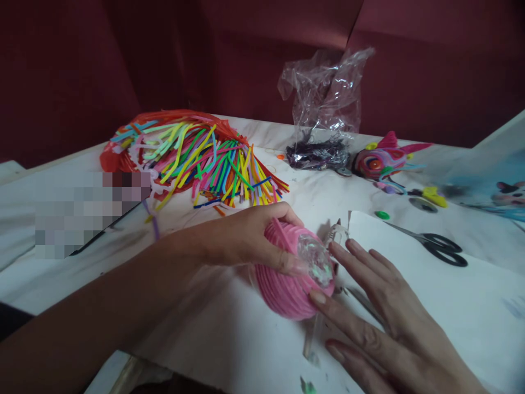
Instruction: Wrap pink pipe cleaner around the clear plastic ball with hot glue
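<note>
My left hand (254,235) is closed around a rounded form wound with rows of pink fuzzy strand (283,293), thumb across its front and fingers over the top. At the end facing right, a clear, crinkled core (314,257) shows uncovered. A short pink strand end sticks up beside the thumb. My right hand (385,312) is spread, its fingers apart, with one fingertip at the lower edge of the pink winding; touching or just short of it, I cannot tell. Behind the right fingers, a small white cylindrical thing (338,233) is partly hidden.
A heap of multicoloured pipe cleaners (205,158) lies in red plastic at the back left. Behind stand a clear plastic bag (328,104) with dark contents and a colourful fish-like figure (375,163). Black-handled scissors (441,246) rest on white paper (484,306) at right.
</note>
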Motion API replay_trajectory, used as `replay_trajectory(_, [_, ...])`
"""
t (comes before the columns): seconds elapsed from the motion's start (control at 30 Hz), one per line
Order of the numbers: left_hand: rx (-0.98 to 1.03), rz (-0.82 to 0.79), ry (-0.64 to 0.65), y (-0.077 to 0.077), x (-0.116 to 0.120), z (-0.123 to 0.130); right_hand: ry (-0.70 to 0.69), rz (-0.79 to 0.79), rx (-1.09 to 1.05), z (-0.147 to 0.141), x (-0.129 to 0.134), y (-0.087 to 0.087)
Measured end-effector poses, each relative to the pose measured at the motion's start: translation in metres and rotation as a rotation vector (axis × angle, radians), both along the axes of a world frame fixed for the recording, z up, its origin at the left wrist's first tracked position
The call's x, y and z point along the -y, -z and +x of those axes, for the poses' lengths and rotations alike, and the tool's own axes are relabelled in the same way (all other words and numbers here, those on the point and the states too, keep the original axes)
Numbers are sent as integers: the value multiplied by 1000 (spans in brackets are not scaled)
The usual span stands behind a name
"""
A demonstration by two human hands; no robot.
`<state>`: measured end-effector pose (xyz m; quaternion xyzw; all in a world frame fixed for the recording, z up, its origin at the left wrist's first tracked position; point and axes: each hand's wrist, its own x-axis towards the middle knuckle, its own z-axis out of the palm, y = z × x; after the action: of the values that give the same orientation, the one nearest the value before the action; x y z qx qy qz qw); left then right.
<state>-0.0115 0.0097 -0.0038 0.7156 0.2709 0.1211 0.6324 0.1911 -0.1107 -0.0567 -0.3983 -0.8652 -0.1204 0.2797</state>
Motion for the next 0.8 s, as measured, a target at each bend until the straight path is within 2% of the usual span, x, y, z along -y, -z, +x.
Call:
replay_trajectory(0.33, [3, 29, -7, 4, -1, 2, 4, 16, -4, 2, -1, 2])
replay_trajectory(0.57, [8, 17, -15, 3, 0, 2, -15, -84, -43, -1, 2, -5])
replay_trajectory(0.8, [6, 35, -22, 4, 0, 2, -25, -26, -32, 1, 1, -1])
